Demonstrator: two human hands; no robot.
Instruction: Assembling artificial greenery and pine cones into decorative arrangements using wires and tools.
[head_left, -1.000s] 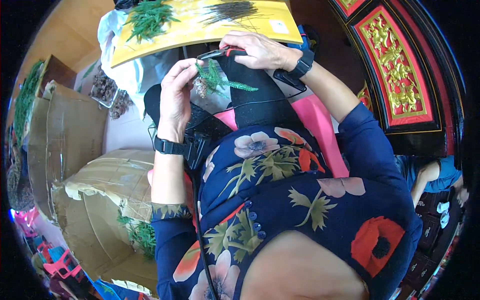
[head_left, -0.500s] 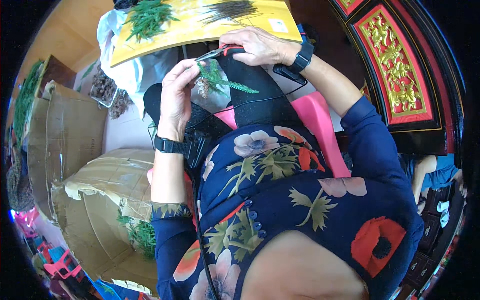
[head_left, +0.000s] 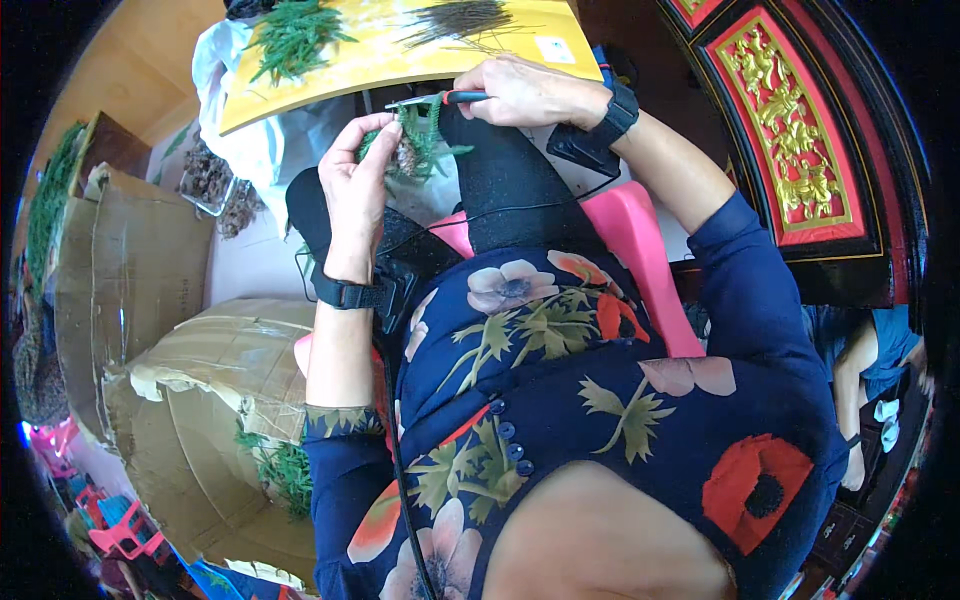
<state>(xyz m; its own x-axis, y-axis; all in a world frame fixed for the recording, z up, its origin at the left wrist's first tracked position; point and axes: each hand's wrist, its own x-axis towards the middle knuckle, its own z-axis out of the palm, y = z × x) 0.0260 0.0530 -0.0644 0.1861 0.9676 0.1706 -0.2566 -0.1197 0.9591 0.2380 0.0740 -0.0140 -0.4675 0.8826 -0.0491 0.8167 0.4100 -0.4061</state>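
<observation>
Thumb and fingers of my left hand (head_left: 357, 165) pinch an artificial green fir sprig (head_left: 428, 158), over my lap. A small brownish pine cone (head_left: 406, 158) hangs among its needles, close to my thumb. My right hand (head_left: 525, 92) is wrapped round long-nose pliers (head_left: 466, 97) with dark and red handles. The pliers' jaws point left and lie at the sprig's upper end; whether they grip it I cannot tell. Just beyond my hands is a yellow tabletop (head_left: 390, 62), bearing a heap of green sprigs (head_left: 298, 38) and a bundle of thin dark stems (head_left: 460, 20).
Cardboard boxes (head_left: 225, 350) stand at my left, one with greenery (head_left: 288, 475) inside. Brownish cones fill a wire basket (head_left: 215, 185) near a white plastic bag (head_left: 255, 150). I sit on a pink seat (head_left: 645, 260). A carved red-gold panel (head_left: 790, 130) and another person's arm (head_left: 850, 390) are at right.
The sprig has turned, its long tip swinging in and upward from the right. The pliers now lie more level and slightly right, and my right hand shifted a little right.
</observation>
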